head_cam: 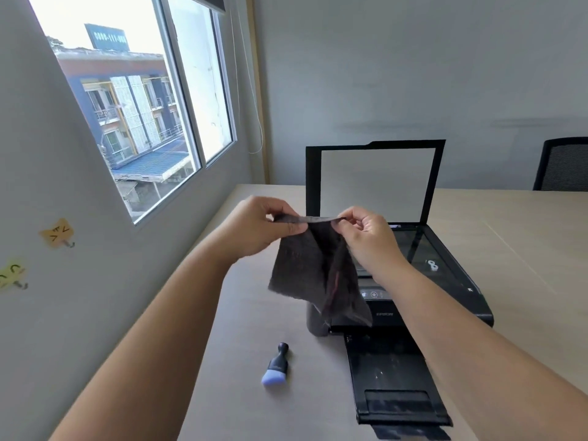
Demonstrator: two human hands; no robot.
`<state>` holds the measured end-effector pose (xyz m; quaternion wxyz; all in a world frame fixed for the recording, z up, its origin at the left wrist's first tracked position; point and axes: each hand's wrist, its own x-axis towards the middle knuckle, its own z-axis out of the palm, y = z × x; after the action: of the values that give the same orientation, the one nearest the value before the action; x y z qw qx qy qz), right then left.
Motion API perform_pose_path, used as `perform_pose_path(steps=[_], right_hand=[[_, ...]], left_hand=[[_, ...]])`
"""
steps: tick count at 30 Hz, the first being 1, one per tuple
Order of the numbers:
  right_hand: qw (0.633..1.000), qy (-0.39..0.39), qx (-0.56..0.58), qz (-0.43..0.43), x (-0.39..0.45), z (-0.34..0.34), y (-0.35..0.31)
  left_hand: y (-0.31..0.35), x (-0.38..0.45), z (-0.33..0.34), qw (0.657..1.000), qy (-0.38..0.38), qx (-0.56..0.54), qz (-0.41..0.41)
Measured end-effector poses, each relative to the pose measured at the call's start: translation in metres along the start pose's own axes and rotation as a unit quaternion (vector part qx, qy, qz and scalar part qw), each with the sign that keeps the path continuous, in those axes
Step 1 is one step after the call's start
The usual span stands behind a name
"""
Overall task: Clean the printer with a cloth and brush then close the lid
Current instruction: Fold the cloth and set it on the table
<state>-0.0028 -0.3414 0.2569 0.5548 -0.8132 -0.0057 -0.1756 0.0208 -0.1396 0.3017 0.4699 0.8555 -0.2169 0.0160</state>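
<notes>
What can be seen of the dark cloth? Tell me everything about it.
The cloth is a dark grey-brown square of soft, slightly fuzzy fabric, like a microfibre rag. It hangs in the air, pinched along its top edge by the left hand and the right hand, so that edge is pulled taut between them. The rest droops in loose folds, its lower corner hanging in front of the open printer and hiding part of its front. Whether it touches the printer cannot be told.

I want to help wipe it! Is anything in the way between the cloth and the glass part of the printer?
Nothing visible blocks it. Both the left hand and right hand hold the dark cloth up just in front of the printer, and the lid stands open, so the glass is uncovered.
</notes>
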Motion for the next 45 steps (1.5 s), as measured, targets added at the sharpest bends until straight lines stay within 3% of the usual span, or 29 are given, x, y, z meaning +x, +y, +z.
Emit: perform_pose_path(steps=[4, 8, 13, 16, 21, 27, 33, 37, 41, 45], right_hand=[[0.983, -0.043, -0.156, -0.087, -0.002, 0.01, 0.01], [0.968, -0.096, -0.229, -0.024, 0.0, 0.031, 0.041], [0.987, -0.143, -0.039, 0.062, 0.002, 0.039, 0.056], [0.972, -0.213, 0.062, 0.079, 0.009, 0.039, 0.052], [0.933, -0.311, 0.102, 0.151, 0.027, 0.075, 0.043], [0.915, -0.204, 0.218, 0.273, 0.055, 0.147, 0.047], [0.929, -0.149, 0.247, 0.234, 0.079, 0.171, 0.025], [0.936, -0.133, 0.237, 0.224, 0.061, 0.163, 0.027], [0.934, -0.202, 0.151, 0.252, 0.018, 0.163, 0.071], [0.915, -0.222, 0.107, 0.318, -0.032, 0.166, 0.113]], left_hand=[[0.0, 0.001, -0.016, 0.997, 0.05, 0.058, 0.031], [-0.005, -0.005, -0.041, 0.99, 0.126, 0.051, 0.033], [-0.042, -0.028, -0.09, 0.978, 0.205, -0.027, -0.034], [-0.094, -0.051, -0.116, 0.97, 0.203, -0.063, -0.119], [-0.179, -0.08, -0.132, 0.948, 0.167, -0.113, -0.245], [-0.231, -0.072, -0.142, 0.932, 0.184, -0.127, -0.284], [-0.219, -0.047, -0.174, 0.941, 0.234, -0.128, -0.208], [-0.215, -0.066, -0.186, 0.96, 0.161, -0.127, -0.191], [-0.244, -0.107, -0.17, 0.962, 0.068, -0.098, -0.247], [-0.285, -0.148, -0.14, 0.945, -0.013, -0.091, -0.315]])
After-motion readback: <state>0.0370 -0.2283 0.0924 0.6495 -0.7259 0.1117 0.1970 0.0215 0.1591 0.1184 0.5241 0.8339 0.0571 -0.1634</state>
